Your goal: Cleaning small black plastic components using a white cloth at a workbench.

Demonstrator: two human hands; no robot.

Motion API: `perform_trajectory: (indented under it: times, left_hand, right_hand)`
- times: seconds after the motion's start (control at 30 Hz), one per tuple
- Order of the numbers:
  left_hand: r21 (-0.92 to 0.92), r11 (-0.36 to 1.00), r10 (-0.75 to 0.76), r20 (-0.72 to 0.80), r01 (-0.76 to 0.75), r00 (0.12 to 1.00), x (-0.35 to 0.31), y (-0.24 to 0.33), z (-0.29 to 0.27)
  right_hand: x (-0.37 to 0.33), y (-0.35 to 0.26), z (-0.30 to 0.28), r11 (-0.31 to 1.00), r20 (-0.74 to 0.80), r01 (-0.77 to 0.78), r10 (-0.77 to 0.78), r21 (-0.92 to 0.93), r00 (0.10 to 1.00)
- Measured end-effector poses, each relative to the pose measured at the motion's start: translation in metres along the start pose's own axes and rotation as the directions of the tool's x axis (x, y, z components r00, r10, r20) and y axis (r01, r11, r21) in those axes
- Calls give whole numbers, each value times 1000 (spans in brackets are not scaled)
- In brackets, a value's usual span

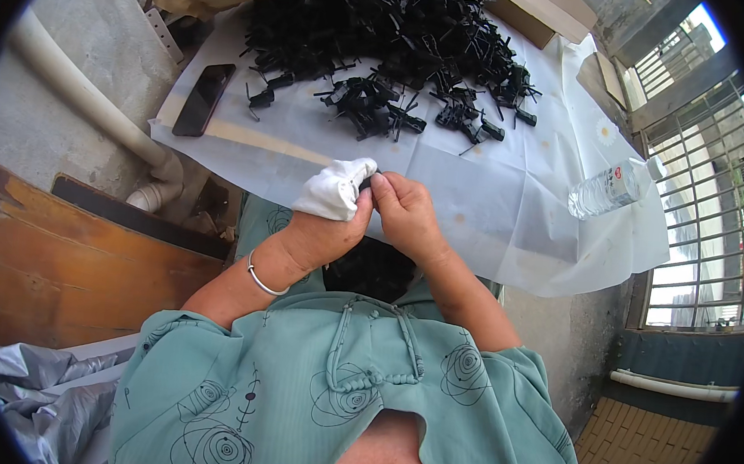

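My left hand (324, 233) is over the near edge of the table, its fingers covered by a white cloth (330, 191); whether this is a glove I cannot tell. It is closed on a small black piece (369, 182), mostly hidden by the fingers. From the right, my right hand (408, 215) pinches the same piece between thumb and finger. Beyond both hands lies a big heap of black plastic parts (377, 38) with thin prongs. Several parts lie loose along its near side, among them one part (262, 98) at the left.
A dark phone (204, 100) lies at the table's left. On the right, a clear bottle (603, 193) rests on its side on the white table cover (512, 203). A cardboard box (525, 17) stands behind the heap. Below my hands is a black container (371, 271).
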State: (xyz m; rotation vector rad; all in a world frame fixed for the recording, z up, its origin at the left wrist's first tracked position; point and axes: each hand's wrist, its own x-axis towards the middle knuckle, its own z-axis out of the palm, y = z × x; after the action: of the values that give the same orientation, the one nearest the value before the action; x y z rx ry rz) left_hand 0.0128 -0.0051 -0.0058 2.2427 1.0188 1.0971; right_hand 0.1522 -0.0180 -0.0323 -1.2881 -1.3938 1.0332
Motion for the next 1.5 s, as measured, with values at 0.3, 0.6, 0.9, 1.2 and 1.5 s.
perform_trajectory:
  times: [0.3, 0.6, 0.9, 1.2, 1.5]
  left_hand:
    - [-645, 696, -326, 105, 313, 940, 6, -12, -3]
    - [-618, 654, -307, 310, 436, 900, 5, 0, -13]
    - [-685, 619, -238, 301, 383, 923, 3, 1, -13]
    - [-155, 980, -97, 165, 123, 982, 2, 1, -7]
    - [45, 973, 202, 312, -226, 928, -3, -21, -27]
  right_hand:
    - [0, -35, -30, 946, 98, 27, 5, -323, 995]
    - [-3, -26, -31, 971, 55, 209, -204, -120, 977]
    - [-5, -41, -27, 966, 183, 245, -227, -85, 956]
    - [-1, -36, -11, 973, 164, 111, -78, -202, 983]
    - [54, -42, -45, 804, 30, 97, -99, -587, 995]
